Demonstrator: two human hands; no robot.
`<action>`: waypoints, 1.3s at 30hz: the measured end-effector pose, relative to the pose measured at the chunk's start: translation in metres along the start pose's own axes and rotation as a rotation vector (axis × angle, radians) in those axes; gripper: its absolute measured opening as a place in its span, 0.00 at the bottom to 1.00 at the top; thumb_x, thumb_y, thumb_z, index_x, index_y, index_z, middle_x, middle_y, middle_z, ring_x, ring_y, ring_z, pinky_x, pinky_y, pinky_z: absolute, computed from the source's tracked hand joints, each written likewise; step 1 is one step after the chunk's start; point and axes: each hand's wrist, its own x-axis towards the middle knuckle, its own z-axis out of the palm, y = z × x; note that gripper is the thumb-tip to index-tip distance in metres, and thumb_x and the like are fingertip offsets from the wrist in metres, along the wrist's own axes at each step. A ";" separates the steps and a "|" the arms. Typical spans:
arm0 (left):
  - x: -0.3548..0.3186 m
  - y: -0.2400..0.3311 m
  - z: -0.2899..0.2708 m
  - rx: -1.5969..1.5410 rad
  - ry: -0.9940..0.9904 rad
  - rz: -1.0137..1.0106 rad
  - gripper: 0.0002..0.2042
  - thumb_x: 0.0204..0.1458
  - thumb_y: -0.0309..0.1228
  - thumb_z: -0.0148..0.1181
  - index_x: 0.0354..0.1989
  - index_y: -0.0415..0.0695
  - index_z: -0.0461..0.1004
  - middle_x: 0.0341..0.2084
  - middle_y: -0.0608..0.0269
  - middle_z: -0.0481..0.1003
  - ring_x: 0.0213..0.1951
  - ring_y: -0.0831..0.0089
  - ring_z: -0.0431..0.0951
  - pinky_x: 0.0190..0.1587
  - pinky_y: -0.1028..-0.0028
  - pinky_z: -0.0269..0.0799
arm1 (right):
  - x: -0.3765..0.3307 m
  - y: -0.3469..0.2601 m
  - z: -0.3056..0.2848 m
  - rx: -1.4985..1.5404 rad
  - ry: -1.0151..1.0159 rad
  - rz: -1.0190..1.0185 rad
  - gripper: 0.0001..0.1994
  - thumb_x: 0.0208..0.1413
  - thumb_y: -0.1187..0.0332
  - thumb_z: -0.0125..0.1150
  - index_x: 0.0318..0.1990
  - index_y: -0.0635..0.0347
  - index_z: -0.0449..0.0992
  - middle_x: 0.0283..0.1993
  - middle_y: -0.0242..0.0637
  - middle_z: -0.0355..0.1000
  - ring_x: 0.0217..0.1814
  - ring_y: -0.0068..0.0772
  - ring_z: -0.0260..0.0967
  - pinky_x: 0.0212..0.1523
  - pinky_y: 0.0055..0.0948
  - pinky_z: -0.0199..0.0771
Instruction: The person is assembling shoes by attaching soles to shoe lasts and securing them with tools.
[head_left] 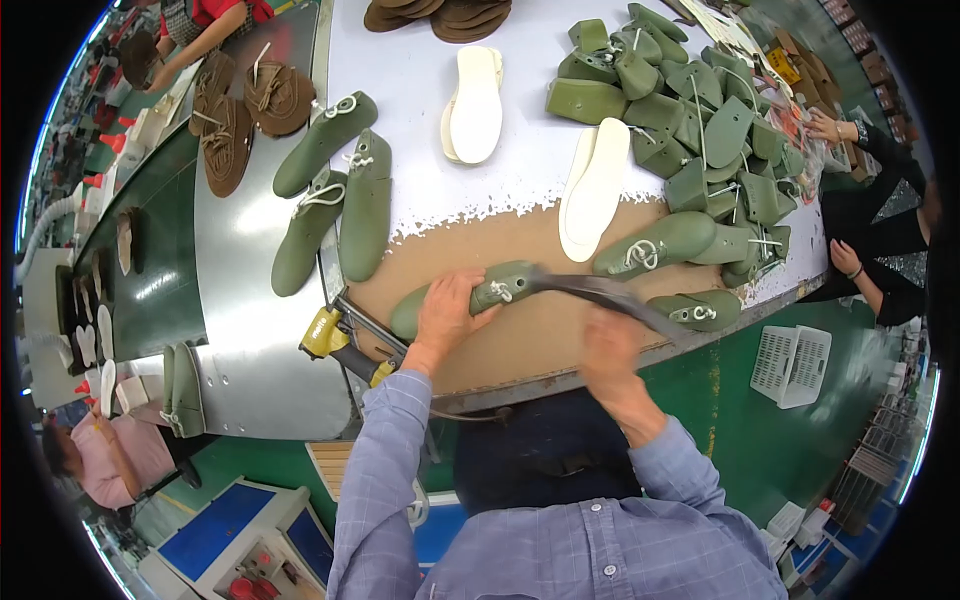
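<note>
My left hand [447, 318] is wrapped over a green shoe last [512, 284] lying on the brown patch of the bench, pressing it down at its middle. A short white cord is knotted through the last near its right end. My right hand [611, 350] is closed around a long dark tool [610, 292], whose tip reaches the right end of that last. Motion smears both this hand and the tool, so the tool's exact kind cannot be made out. Beside my left forearm lies a yellow and black staple gun [340, 345].
More green lasts [365, 205] lie left, with a large heap [690, 120] at right. White insoles [475, 108] [592, 190] rest on the white bench top [420, 60]. Brown shoes [228, 145] stand on the metal conveyor edge. Other people work left and right; a white basket [790, 365] stands on the floor.
</note>
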 end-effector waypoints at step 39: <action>0.055 0.102 0.024 0.286 -0.447 -0.073 0.28 0.46 0.25 0.63 0.59 0.48 0.67 0.60 0.52 0.65 0.56 0.50 0.69 0.57 0.59 0.68 | 0.006 0.093 -0.135 -0.735 0.565 0.619 0.18 0.48 0.62 0.66 0.45 0.58 0.72 0.62 0.53 0.61 0.63 0.60 0.57 0.62 0.54 0.57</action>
